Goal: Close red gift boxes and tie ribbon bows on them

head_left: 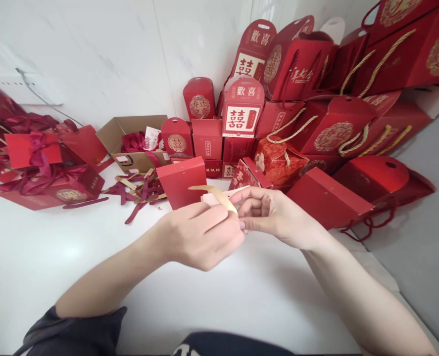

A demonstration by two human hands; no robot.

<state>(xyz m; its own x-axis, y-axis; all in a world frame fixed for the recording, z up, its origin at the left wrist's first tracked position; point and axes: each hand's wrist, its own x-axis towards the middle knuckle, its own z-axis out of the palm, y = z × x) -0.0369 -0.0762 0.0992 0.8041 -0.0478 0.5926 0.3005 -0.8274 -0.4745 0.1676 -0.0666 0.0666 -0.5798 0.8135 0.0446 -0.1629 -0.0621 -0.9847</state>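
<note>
A gold ribbon strip is gripped in the fingers of my left hand, its free end curving out to the left above the knuckles. My right hand meets it from the other side, thumb and fingertips pinched at the ribbon's lower end. The fingertips of both hands almost touch, and the left hand hides part of the ribbon there. Just behind the hands lies a pale card-like piece, mostly covered. A plain red box panel stands behind my left hand.
Cut ribbon strips in maroon and gold lie in a pile on the white table. Behind them stands an open cardboard box with maroon ribbon. Several red gift boxes are stacked at back and right; ribbon-tied boxes sit left.
</note>
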